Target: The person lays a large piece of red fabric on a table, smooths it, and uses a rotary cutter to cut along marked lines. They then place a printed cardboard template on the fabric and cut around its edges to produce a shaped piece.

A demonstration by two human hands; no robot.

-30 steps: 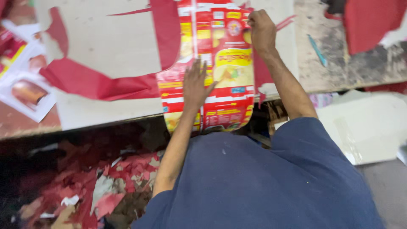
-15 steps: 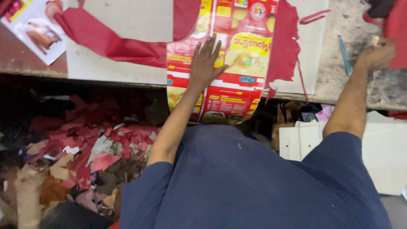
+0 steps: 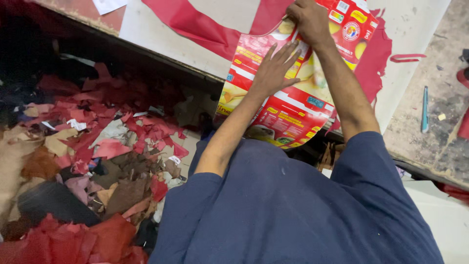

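Hands: both are seen on one printed red-and-yellow cardboard sheet (image 3: 298, 93), in the head view, the only view supplied.
Left hand (image 3: 274, 68): laid flat, palm down, fingers spread wide on the sheet's middle; nothing is gripped, the sheet is pressed down.
Right hand (image 3: 309, 20): closed over the sheet's far upper part, knuckles up; a pinch of the edge is judged likely, but the fingertips are hidden, so it cannot be told for sure.
Sheet position: lying tilted on the white board (image 3: 161, 34), over a red material piece (image 3: 210, 29); its near end hangs past the bench edge toward the body.
Step in hand: judged as the sheet being placed and held as a pattern on the red material; no cutting or marking is seen.
Next move calls for: steady downward pressure from the left palm so the sheet is not slid; a free hand would be needed for any tool, so the right-hand hold would have to be given up first.
Left arm pose: forearm is stretched forward and slightly right, elbow bent near the torso, wrist straight.
Right arm pose: forearm is extended further, almost straight, crossing above the sheet's right side; blue sleeve (image 3: 371, 161) is ended at the upper arm.
Nearby: a blue pen-like tool (image 3: 424, 108) is lying well apart on the grey bench at right.
Below bench: red and brown scraps (image 3: 97, 161) are heaped on the floor at left.
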